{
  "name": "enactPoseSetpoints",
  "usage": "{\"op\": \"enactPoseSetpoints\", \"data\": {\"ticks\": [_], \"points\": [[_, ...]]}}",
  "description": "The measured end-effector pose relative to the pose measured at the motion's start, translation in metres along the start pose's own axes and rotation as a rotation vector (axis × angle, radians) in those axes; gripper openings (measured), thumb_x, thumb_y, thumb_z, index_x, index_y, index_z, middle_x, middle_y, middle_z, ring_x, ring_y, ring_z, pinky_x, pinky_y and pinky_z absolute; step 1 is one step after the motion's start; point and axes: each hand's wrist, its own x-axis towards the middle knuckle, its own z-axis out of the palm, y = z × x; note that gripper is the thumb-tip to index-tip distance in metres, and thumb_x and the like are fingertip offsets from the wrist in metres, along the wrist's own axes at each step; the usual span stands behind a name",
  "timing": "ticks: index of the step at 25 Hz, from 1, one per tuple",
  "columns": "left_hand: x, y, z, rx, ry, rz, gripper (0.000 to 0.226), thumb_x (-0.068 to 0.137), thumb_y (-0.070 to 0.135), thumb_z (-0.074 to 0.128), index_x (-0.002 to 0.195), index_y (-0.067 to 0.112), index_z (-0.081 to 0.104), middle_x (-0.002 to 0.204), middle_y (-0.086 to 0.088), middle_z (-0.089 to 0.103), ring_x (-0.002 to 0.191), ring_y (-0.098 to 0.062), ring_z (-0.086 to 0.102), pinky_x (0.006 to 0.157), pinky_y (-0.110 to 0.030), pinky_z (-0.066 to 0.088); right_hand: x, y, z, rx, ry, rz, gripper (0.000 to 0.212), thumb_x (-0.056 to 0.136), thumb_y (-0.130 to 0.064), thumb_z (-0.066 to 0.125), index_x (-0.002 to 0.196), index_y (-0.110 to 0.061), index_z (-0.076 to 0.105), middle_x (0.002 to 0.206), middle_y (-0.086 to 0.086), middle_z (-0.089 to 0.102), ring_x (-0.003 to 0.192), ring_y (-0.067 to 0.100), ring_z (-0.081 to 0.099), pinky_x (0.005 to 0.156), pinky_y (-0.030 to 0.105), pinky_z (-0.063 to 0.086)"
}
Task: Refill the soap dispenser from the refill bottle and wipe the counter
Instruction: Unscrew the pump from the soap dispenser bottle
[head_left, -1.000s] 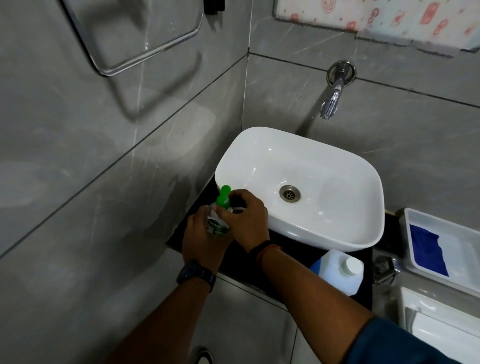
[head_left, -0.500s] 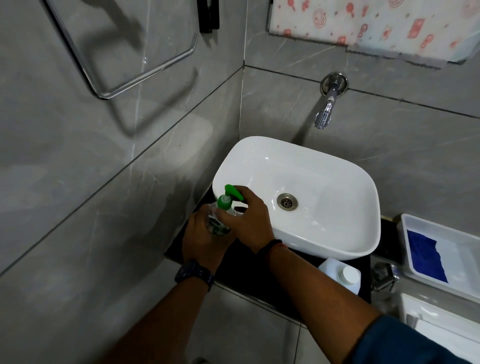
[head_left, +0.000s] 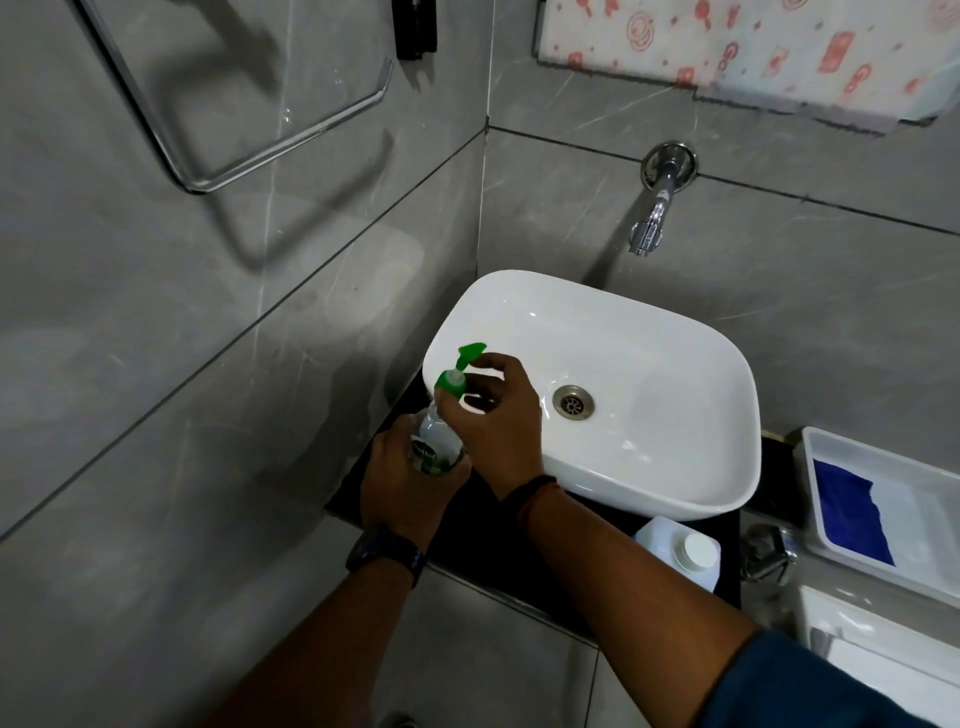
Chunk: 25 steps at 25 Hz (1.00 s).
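A clear soap dispenser (head_left: 434, 447) with a green pump top (head_left: 460, 371) stands on the black counter (head_left: 358, 499) left of the white basin. My left hand (head_left: 402, 486) grips the dispenser's body from below. My right hand (head_left: 493, 415) pinches the green pump collar at the neck, and the pump head points up and to the right. The white refill bottle (head_left: 680, 551), capped, stands on the counter in front of the basin, partly behind my right forearm.
The white basin (head_left: 649, 467) fills most of the counter, with a chrome tap (head_left: 652, 221) on the wall above. A white tray (head_left: 935, 488) holding a blue cloth (head_left: 849, 517) sits to the right. Grey tiled walls close in on the left.
The green pump head has turned from pointing at me to pointing up and right, and sits higher above the bottle. Both hands stay on the dispenser.
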Motion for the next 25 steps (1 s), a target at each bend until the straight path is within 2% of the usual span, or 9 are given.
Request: {"op": "enactPoseSetpoints", "data": {"ticks": [3, 6, 8, 10, 13, 17, 19, 22, 25], "points": [[0.0, -0.01, 0.001, -0.066, 0.047, -0.197, 0.068, 0.053, 0.048, 0.081, 0.111, 0.019, 0.058, 0.107, -0.005, 0.063, 0.094, -0.025, 0.061, 0.071, -0.025, 0.041, 0.008, -0.025, -0.002, 0.134, 0.075, -0.142, 0.032, 0.072, -0.001, 0.078, 0.09, -0.019, 0.059, 0.086, 0.005, 0.07, 0.08, 0.019, 0.069, 0.077, 0.031, 0.056], [0.006, -0.017, -0.001, -0.124, 0.046, -0.279, 0.069, 0.05, 0.048, 0.086, 0.108, 0.024, 0.057, 0.109, -0.003, 0.063, 0.094, -0.024, 0.062, 0.074, -0.03, 0.048, 0.019, -0.052, -0.004, 0.294, 0.146, -0.234, 0.028, 0.072, 0.01, 0.073, 0.089, -0.008, 0.059, 0.08, 0.007, 0.066, 0.068, 0.009, 0.064, 0.069, 0.019, 0.052], [0.008, -0.024, -0.003, -0.129, 0.058, -0.292, 0.067, 0.051, 0.048, 0.086, 0.106, 0.026, 0.055, 0.109, -0.002, 0.063, 0.093, -0.023, 0.062, 0.072, -0.029, 0.046, 0.027, -0.066, -0.008, 0.421, 0.192, -0.273, 0.03, 0.074, 0.011, 0.071, 0.088, -0.012, 0.058, 0.077, 0.003, 0.063, 0.063, 0.003, 0.059, 0.065, 0.015, 0.049], [0.009, -0.031, -0.004, -0.135, 0.071, -0.305, 0.069, 0.051, 0.048, 0.086, 0.108, 0.027, 0.053, 0.112, -0.003, 0.062, 0.096, -0.026, 0.062, 0.074, -0.029, 0.045, 0.03, -0.07, -0.013, 0.422, 0.217, -0.335, 0.03, 0.075, 0.006, 0.071, 0.089, -0.017, 0.059, 0.08, 0.0, 0.065, 0.067, 0.005, 0.06, 0.067, 0.017, 0.049], [0.009, -0.041, -0.004, -0.165, 0.08, -0.383, 0.086, 0.053, 0.046, 0.087, 0.124, 0.024, 0.046, 0.125, -0.007, 0.059, 0.11, -0.031, 0.058, 0.088, -0.039, 0.05, 0.022, -0.048, -0.018, 0.058, 0.159, -0.387, 0.023, 0.075, -0.003, 0.072, 0.094, -0.013, 0.063, 0.086, 0.002, 0.068, 0.069, 0.014, 0.063, 0.066, 0.029, 0.055], [0.009, -0.052, 0.002, -0.239, 0.091, -0.364, 0.084, 0.051, 0.035, 0.09, 0.121, 0.02, 0.045, 0.124, -0.01, 0.059, 0.111, -0.031, 0.057, 0.091, -0.042, 0.05, 0.0, 0.019, -0.032, -0.449, -0.07, -0.16, 0.025, 0.076, -0.014, 0.073, 0.1, -0.011, 0.069, 0.094, 0.01, 0.07, 0.078, 0.023, 0.066, 0.076, 0.041, 0.053], [0.007, -0.056, 0.008, -0.258, 0.114, -0.359, 0.083, 0.05, 0.032, 0.091, 0.118, 0.019, 0.045, 0.122, -0.012, 0.058, 0.108, -0.031, 0.058, 0.09, -0.04, 0.05, -0.009, 0.05, -0.041, -0.714, -0.234, -0.063, 0.03, 0.078, -0.02, 0.07, 0.108, -0.015, 0.068, 0.1, 0.012, 0.07, 0.09, 0.029, 0.065, 0.083, 0.039, 0.05], [0.006, -0.063, 0.018, -0.276, 0.091, -0.352, 0.088, 0.05, 0.031, 0.092, 0.122, 0.017, 0.043, 0.126, -0.014, 0.056, 0.112, -0.031, 0.057, 0.094, -0.042, 0.048, -0.015, 0.084, -0.046, -0.927, -0.415, 0.013, 0.031, 0.084, -0.02, 0.061, 0.114, -0.014, 0.065, 0.11, 0.013, 0.068, 0.102, 0.032, 0.061, 0.086, 0.035, 0.046], [0.006, -0.068, 0.027, -0.295, 0.05, -0.314, 0.089, 0.05, 0.027, 0.092, 0.125, 0.015, 0.044, 0.127, -0.012, 0.057, 0.112, -0.026, 0.056, 0.093, -0.03, 0.04, -0.013, 0.105, -0.042, -1.071, -0.532, 0.022, 0.03, 0.089, -0.022, 0.055, 0.117, -0.012, 0.061, 0.115, 0.014, 0.063, 0.104, 0.035, 0.059, 0.088, 0.038, 0.046]]}}
